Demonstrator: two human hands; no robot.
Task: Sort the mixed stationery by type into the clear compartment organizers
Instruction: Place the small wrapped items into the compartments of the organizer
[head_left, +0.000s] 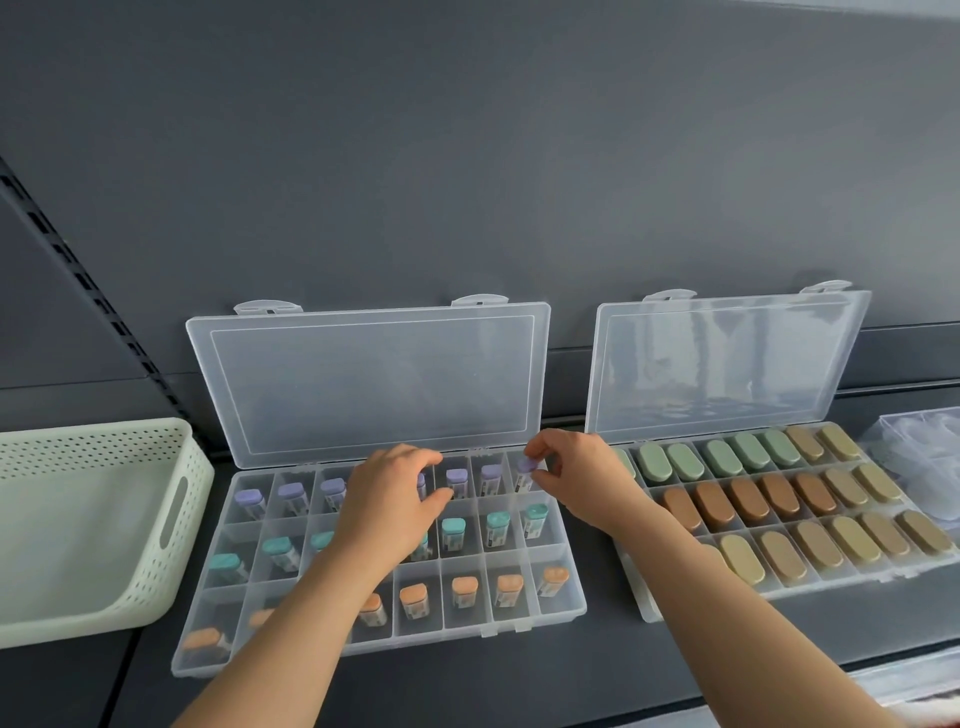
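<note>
The left clear organizer (569, 597) lies open with its lid up; it holds purple-capped tubes in the back row, teal-capped ones in the middle row and orange-capped ones in front. My right hand (576, 475) pinches a purple-capped tube (525, 474) over the back-right compartment. My left hand (392, 501) reaches into the back row at mid-box, fingers curled around another purple-capped tube (421, 482), mostly hidden. The right clear organizer (641, 608) holds rows of green, brown and tan oval erasers (748, 501).
A cream perforated basket (171, 519) stands at the left on the dark shelf. Another clear container (930, 467) sits at the far right. Both lids lean against the grey back panel. A slotted shelf upright runs diagonally at upper left.
</note>
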